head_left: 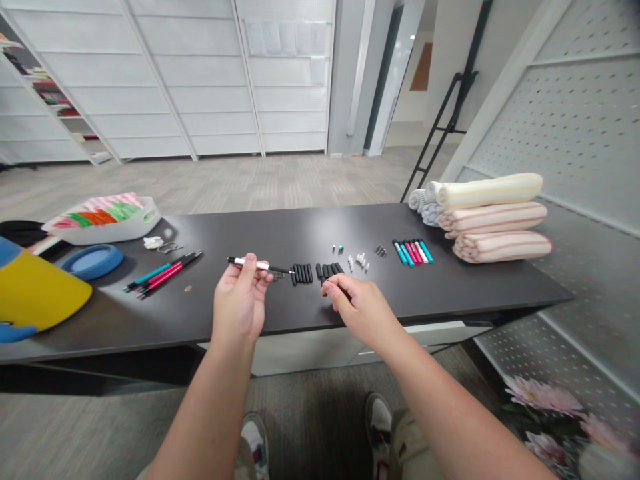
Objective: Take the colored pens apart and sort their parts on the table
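Observation:
My left hand (239,300) is closed around a white and black pen (263,265), held roughly level above the desk. The pen's thin dark end points right. My right hand (357,300) is pinched at the front of the row of black grips; whatever is between its fingertips is too small to make out. Just beyond the hands lie one group of black tube-like grips (302,273) and another set of black grips (327,270). Small white parts (360,261), little metal springs (381,251) and a row of teal, pink and white pen barrels (413,252) lie farther right.
Teal and pink pens (163,273) lie on the dark desk (240,233) at left, near a blue round lid (93,261), a yellow and blue container (40,287) and a white basket (100,230). Rolled striped towels (495,220) are stacked at right, beside a perforated panel (580,120).

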Demonstrator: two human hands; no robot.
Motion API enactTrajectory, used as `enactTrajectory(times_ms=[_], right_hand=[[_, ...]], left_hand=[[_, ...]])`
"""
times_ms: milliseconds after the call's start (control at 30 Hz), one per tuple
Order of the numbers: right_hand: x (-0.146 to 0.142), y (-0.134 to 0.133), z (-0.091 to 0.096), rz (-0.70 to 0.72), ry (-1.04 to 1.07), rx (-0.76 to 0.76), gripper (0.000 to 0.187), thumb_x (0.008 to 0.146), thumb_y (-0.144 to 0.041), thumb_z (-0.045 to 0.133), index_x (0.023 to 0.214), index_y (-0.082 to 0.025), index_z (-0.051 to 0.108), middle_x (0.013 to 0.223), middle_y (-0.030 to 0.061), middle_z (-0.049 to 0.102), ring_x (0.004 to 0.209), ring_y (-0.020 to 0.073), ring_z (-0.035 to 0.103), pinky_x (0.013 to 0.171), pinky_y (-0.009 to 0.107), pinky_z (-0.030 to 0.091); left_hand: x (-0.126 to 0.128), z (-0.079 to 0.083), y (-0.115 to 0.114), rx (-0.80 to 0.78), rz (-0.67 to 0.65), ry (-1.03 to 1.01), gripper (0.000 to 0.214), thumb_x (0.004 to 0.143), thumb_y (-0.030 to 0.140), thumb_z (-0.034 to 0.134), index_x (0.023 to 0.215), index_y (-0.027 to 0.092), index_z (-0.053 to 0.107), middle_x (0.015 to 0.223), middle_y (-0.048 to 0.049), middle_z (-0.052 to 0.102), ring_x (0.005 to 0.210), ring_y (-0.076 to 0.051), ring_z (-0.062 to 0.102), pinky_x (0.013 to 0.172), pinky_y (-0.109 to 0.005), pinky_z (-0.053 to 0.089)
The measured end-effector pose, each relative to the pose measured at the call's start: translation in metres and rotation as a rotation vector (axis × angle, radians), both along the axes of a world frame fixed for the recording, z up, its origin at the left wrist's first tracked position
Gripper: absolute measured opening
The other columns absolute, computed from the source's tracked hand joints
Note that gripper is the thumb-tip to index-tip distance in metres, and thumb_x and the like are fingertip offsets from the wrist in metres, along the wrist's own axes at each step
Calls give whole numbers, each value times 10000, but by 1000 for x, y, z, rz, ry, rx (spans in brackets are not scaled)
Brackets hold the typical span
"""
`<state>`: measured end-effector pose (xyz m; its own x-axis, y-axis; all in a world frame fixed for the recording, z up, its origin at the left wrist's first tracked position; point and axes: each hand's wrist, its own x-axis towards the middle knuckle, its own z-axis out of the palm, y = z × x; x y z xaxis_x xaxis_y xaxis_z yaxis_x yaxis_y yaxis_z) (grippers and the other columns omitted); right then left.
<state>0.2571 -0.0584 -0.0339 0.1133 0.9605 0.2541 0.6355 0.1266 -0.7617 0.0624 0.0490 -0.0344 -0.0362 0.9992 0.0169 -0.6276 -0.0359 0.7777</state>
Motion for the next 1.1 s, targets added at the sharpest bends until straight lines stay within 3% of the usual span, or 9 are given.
enactTrajectory(times_ms=[167,333,433,533,733,800,900,1100], right_hand=[[0,3,-3,-49,50,38,372,1097,-432,402,1054,-229,710,770,17,678,742,190,645,716,288,448],[3,5,-10,-33,247,49,393,1099,-470,362,1159,-226,663,776,12,618,720,180,588,692,293,457],[6,8,-12,37,427,35,356,1084,-460,393,1186,-220,635,817,5,610,696,160,555,679,290,467],[9,10,-11,90,602,19,324,1056,-468,455,1196,-212,596,962,36,695,701,144,581,691,295,496],[12,13,-11,7,802,18,331,987,-518,598,1148,-234,549,1176,101,759,780,160,704,711,306,546],[15,13,-13,-49,750,29,339,954,-529,645,1087,-224,585,1141,95,756,777,166,699,710,313,558],[20,12,-16,-134,502,17,323,927,-514,681,1025,-207,666,963,63,741,760,178,662,688,313,548],[20,10,-15,-115,296,7,281,933,-395,667,1153,-219,657,898,29,728,778,182,671,705,308,516]], left_hand=[[3,3,-6,9,-31,28,383,723,327,947,900,122,676,786,-33,733,628,-71,634,637,-177,588],[3,3,-5,3,-44,15,365,720,312,947,891,128,682,789,-33,734,625,-69,633,630,-169,589],[2,3,-5,10,-54,20,361,718,314,947,882,127,685,784,-33,732,623,-67,630,625,-166,588],[2,3,-6,14,-57,30,373,714,322,949,888,125,686,787,-37,735,621,-68,629,617,-167,589],[2,2,-7,18,-71,52,374,729,340,940,902,134,679,790,-34,739,614,-70,628,607,-168,585],[2,2,-7,22,-73,55,369,735,341,936,901,135,678,791,-35,741,611,-69,626,601,-166,580],[2,2,-7,31,-77,67,361,742,343,931,904,137,683,795,-33,740,612,-69,628,602,-167,576],[3,1,-8,34,-77,89,353,757,345,920,924,137,688,807,-35,741,614,-73,633,603,-177,570]])
